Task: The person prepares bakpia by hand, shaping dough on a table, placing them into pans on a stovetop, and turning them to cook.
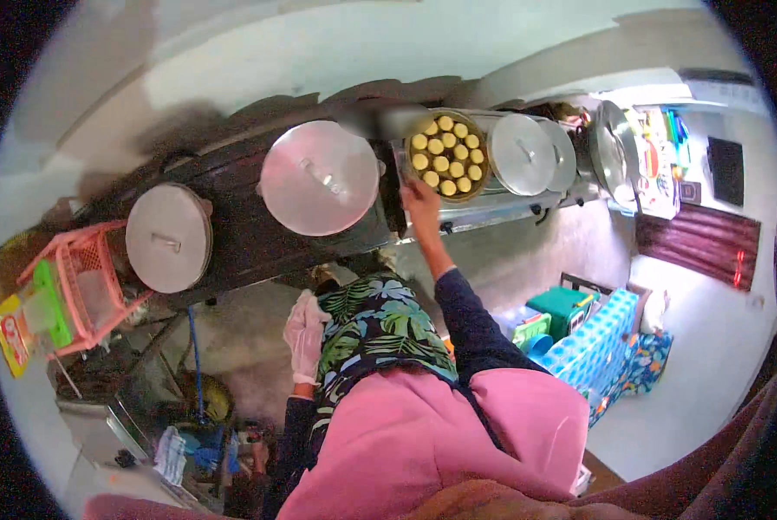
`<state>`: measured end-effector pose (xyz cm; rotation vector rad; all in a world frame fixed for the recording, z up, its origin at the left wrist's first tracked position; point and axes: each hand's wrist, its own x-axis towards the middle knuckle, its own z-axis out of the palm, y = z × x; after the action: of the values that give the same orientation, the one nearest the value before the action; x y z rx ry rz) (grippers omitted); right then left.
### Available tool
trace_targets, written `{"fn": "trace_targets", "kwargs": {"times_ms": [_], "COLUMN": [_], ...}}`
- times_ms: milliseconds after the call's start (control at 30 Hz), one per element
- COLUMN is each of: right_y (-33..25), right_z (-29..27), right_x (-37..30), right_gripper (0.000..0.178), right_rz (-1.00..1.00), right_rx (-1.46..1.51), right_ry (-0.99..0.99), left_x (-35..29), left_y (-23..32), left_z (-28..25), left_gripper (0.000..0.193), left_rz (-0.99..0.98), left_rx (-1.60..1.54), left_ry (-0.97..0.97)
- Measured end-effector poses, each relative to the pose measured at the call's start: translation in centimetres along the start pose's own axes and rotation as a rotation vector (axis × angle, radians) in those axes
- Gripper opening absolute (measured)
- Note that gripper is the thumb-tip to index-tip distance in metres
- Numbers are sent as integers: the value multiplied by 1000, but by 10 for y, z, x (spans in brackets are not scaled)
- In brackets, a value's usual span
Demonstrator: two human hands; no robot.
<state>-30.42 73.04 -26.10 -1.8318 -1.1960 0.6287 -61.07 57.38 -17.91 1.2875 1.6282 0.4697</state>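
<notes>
My right hand [420, 206] is bare and reaches to the front left of a round steamer tray [485, 187]. Its fingers are bent together beside the rim; whatever they grip is too small to make out. Several round yellow cakes [441, 164] fill the tray. At my left side hangs my left hand [302, 336] in a thin whitish glove, fingers loosely apart, with nothing visible in it. Left of the tray sits a large pot under a silver lid [319, 178]. A grey blur hides the spot behind my right hand.
Another lidded pot [170, 238] stands on the dark counter at left, near a pink plastic basket [89, 282]. To the tray's right are more round lids [523, 156] and an upright metal lid [615, 152]. A green bin [563, 310] and blue patterned cloth [592, 342] lie at lower right.
</notes>
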Motion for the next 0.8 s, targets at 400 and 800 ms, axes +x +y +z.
{"fn": "trace_targets", "kwargs": {"times_ms": [400,800], "right_y": [99,134], "right_z": [-139,-150], "right_x": [36,67], "right_gripper": [29,27], "right_rz": [356,161], "right_rx": [-133,-150], "right_ry": [112,62], "left_x": [187,288], "left_y": [152,176], "left_z": [186,319], "left_gripper": [27,23], "left_rz": [816,628], "left_rx": [327,525], "left_ry": [-29,-37]}}
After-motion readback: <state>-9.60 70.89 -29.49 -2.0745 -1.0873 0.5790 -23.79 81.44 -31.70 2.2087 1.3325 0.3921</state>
